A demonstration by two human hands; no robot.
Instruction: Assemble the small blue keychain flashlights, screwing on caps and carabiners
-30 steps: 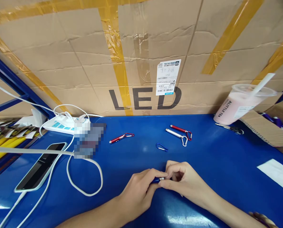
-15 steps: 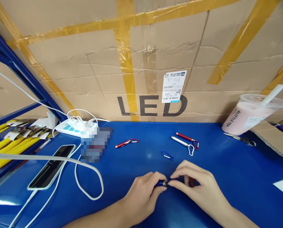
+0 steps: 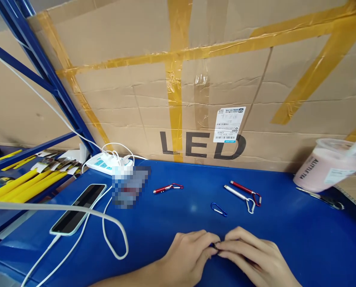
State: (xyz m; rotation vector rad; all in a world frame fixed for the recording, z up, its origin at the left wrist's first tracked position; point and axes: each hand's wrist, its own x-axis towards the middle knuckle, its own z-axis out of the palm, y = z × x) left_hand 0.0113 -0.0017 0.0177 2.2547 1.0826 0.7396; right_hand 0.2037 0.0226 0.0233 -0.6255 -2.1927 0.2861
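Note:
Low on the blue table, my left hand and my right hand meet fingertip to fingertip. Both pinch a small blue pen-like keychain light, mostly hidden by my fingers, with only its metal tip showing. Just beyond my hands lies a loose blue carabiner clip. Farther back rest a red keychain light on the left, and a silver one beside another red one on the right.
A taped cardboard box marked LED walls off the back. At the left lie a phone on a white cable and a power strip. A pink drink cup stands at the right, a black tool beside it.
The view has tilted up and swung left, so my hands now sit lower in the frame. They stay together on the small light, whose blue body is now more covered.

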